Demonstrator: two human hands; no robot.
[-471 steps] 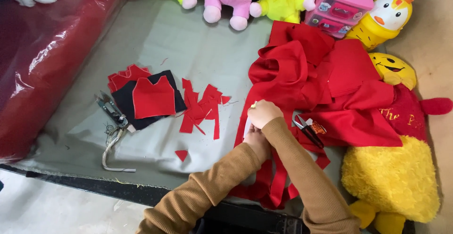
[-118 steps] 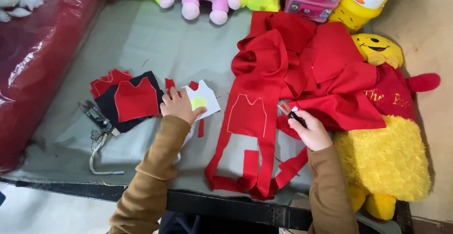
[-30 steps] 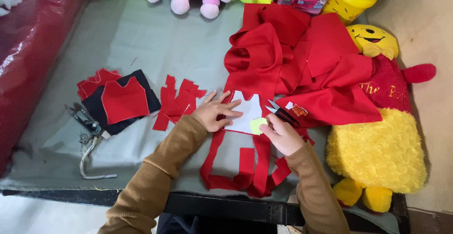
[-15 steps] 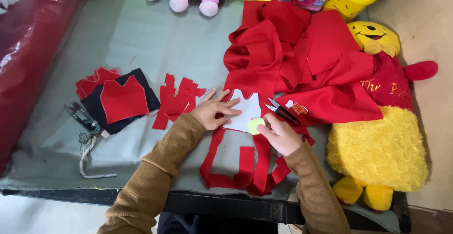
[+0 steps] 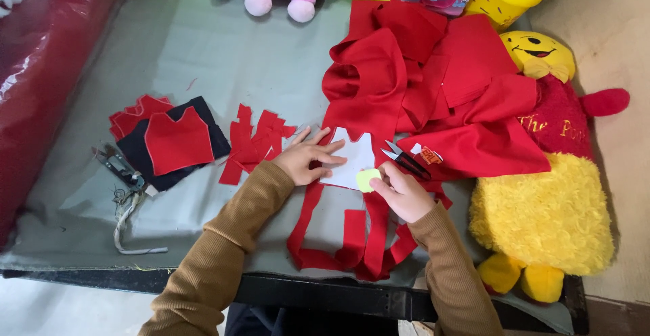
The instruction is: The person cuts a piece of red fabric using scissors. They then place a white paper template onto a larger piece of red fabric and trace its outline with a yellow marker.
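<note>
Two hands have barely shifted since half a second ago. The white vest-shaped pattern point(image 5: 352, 156) lies at frame centre on red fabric point(image 5: 379, 85), as before. The left hand point(image 5: 308, 160) presses it flat, fingers spread. The right hand point(image 5: 399, 190) pinches what seems to be yellow-green chalk point(image 5: 367, 179) at its lower edge. Scissors point(image 5: 404, 160) lie just right, on the grey table point(image 5: 203, 51).

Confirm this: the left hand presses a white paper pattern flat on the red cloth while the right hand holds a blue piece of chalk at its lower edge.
Not quite. In the head view the chalk in the right hand is yellow-green, not blue. The left hand does press the white pattern onto the red cloth.
</note>
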